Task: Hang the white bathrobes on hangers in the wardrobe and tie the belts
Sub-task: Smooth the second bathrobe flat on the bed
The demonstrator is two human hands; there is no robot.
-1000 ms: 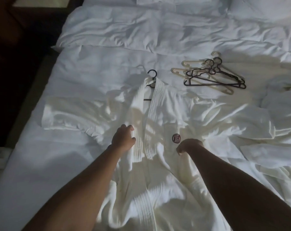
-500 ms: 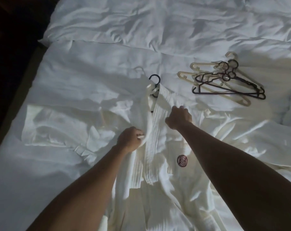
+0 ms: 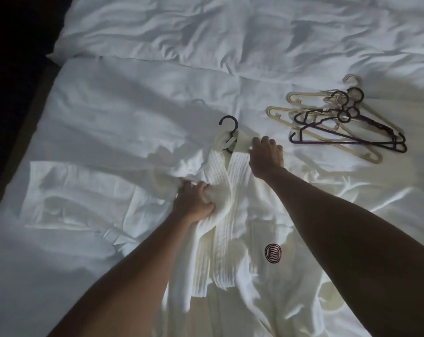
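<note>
Left hand (image 3: 194, 203) gripping bathrobe (image 3: 232, 215) lapel, right hand (image 3: 265, 155) clutching collar beside hanger (image 3: 228, 132)

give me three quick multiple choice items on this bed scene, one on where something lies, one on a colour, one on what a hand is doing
1. Where does the pile of spare hangers lie?
A. on the bed, right of the bathrobe's collar
B. on the pillows
C. under the bathrobe

2. What colour is the hook sticking out at the collar of the bathrobe?
A. cream
B. red
C. dark

3. What is the left hand doing?
A. lying flat on the sheet
B. gripping bunched bathrobe fabric
C. holding a spare hanger

Key: 1 A, the pile rests on the bedding to the right of the collar, apart from the robe. 2 C, the hook shows dark against the white bed. 3 B, its fingers curl round a fold of the robe, while the right hand holds the collar.
</note>
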